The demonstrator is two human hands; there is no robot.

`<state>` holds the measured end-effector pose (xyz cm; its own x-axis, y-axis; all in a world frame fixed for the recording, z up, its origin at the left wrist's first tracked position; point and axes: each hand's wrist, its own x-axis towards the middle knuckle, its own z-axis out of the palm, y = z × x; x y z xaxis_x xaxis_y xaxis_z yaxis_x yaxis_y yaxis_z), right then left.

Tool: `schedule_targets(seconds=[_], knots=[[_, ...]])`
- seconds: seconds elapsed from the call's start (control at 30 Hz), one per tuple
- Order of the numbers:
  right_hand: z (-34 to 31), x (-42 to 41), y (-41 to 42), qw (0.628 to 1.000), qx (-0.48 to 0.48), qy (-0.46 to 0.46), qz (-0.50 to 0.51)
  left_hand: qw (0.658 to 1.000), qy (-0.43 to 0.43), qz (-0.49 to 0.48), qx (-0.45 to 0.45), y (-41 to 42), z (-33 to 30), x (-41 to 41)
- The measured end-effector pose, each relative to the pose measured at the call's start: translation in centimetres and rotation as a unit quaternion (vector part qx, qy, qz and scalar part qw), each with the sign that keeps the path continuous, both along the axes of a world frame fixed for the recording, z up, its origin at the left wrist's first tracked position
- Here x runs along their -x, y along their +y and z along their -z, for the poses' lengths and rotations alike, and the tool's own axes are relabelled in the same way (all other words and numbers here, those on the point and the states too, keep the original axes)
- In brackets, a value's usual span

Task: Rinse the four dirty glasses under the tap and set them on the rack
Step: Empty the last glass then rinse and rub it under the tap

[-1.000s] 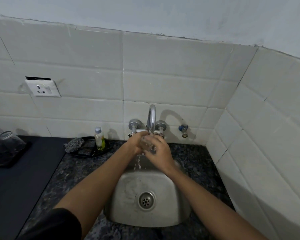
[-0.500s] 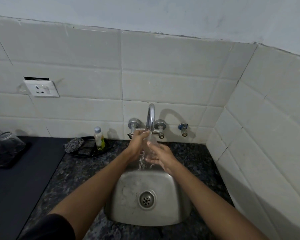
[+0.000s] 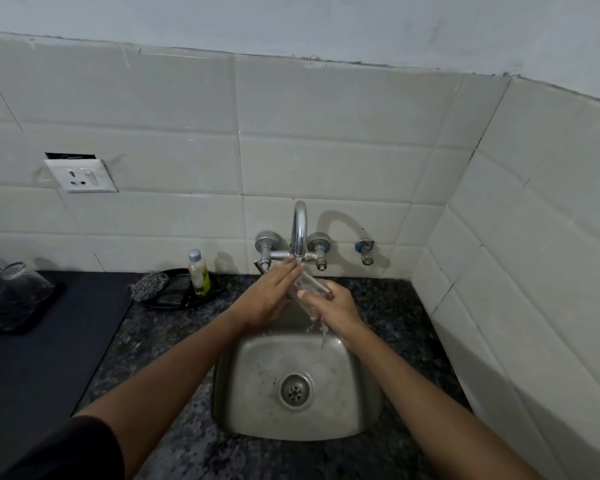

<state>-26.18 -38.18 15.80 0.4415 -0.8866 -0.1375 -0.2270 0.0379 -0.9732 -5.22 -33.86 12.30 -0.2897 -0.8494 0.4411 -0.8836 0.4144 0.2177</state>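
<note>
A clear glass (image 3: 309,285) lies tilted under the chrome tap (image 3: 298,230), over the steel sink (image 3: 250,393). My right hand (image 3: 333,304) grips its lower end, and water runs off it into the basin. My left hand (image 3: 271,296) has straight fingers laid flat along the glass's left side, fingertips just below the spout. At the far left, two clear glasses (image 3: 18,282) stand upside down on a dark rack (image 3: 32,320).
A small bottle (image 3: 199,273) and a scrubber (image 3: 149,285) sit by a black dish (image 3: 174,299) left of the tap. Dark speckled counter (image 3: 388,299) surrounds the sink. A tiled wall closes in on the right. A socket (image 3: 82,174) is on the back wall.
The glass has tipped from upright to slanting rightward. My left hand's fingers have straightened along it, and my right hand has shifted right and down.
</note>
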Motion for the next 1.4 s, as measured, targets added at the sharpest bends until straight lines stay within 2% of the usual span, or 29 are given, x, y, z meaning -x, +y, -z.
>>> schedule_targets(seconds=[0.13,0.17,0.27,0.3,0.33,0.37,0.43,0.5,0.57,0.67,0.7,0.73,0.8,0.83,0.87,0.97,1.03,1.07,1.1,1.2,1.23,1.3,1.4], knots=[[-0.4,0.3,0.0,0.998,0.061,0.03,-0.018,0.999,0.003,0.019,0.026,-1.0,-1.2,0.6],[-0.5,0.5,0.0,0.999,0.046,0.017,-0.021,0.999,0.004,0.026,0.03,-1.1,-1.4,0.5],[-0.9,0.9,0.0,0.993,-0.093,-0.062,-0.034,0.998,0.01,0.041,0.046,-0.8,-1.4,0.7],[-0.9,0.9,0.1,0.992,-0.1,-0.06,-0.039,0.998,0.015,0.042,0.049,-0.6,-1.4,0.9],[-0.9,0.9,0.2,0.997,-0.059,-0.033,-0.038,0.998,0.02,0.042,0.047,-0.4,-1.3,1.0],[-0.6,0.9,0.2,0.999,0.024,0.008,-0.031,0.998,0.02,0.045,0.043,-0.3,-1.3,1.1],[0.1,1.0,0.2,0.974,0.201,0.094,-0.042,0.998,0.01,0.059,0.034,-0.3,-1.4,1.1],[0.3,0.7,0.4,0.964,0.239,0.097,-0.06,0.997,0.01,0.07,0.017,-0.4,-1.3,0.9],[0.1,0.5,0.4,0.982,0.169,0.072,-0.05,0.998,0.02,0.063,0.008,-0.2,-1.3,0.7],[-1.2,0.3,0.4,0.998,-0.05,0.018,-0.046,0.998,0.041,0.044,0.0,0.5,-1.4,1.0],[-1.4,0.2,0.4,0.997,-0.056,0.016,-0.043,0.998,0.049,0.043,0.0,0.6,-1.4,1.1],[-1.6,0.2,0.5,0.998,-0.004,0.04,-0.039,0.998,0.059,0.039,-0.001,0.6,-1.4,1.2],[-1.1,0.1,0.4,0.979,0.166,0.112,-0.024,0.997,0.07,0.022,0.002,0.2,-1.4,0.9],[-0.7,0.1,0.3,0.966,0.222,0.132,-0.026,0.997,0.072,0.016,0.0,0.0,-1.4,0.6],[-0.5,0.1,0.4,0.961,0.237,0.139,-0.029,0.997,0.071,0.014,-0.002,-0.2,-1.6,0.4],[-0.6,-0.1,0.2,0.985,0.147,0.086,-0.008,0.998,0.066,0.019,-0.007,-0.3,-2.4,0.6],[-1.2,-0.1,0.0,1.0,0.004,0.017,-0.006,0.998,0.065,0.022,0.013,-0.4,-2.3,0.7],[-1.4,0.0,0.0,0.999,-0.037,-0.003,-0.017,0.998,0.063,0.021,0.012,-0.5,-2.3,0.6],[-1.5,0.0,0.1,1.0,-0.022,0.003,-0.018,0.998,0.06,0.019,0.008,-0.6,-2.1,0.6],[-0.5,0.2,0.2,0.982,0.171,0.081,-0.013,0.998,0.064,0.015,-0.013,-0.7,-1.9,0.4],[-0.2,0.2,0.2,0.976,0.201,0.085,-0.017,0.998,0.066,0.015,-0.017,-0.7,-2.0,0.4],[-0.3,0.1,0.1,0.984,0.167,0.058,-0.007,0.998,0.065,0.017,-0.014,-0.8,-2.4,0.5],[-1.0,0.2,-0.3,0.999,-0.03,-0.019,-0.007,0.998,0.06,0.027,0.002,-0.9,-2.1,0.3]])
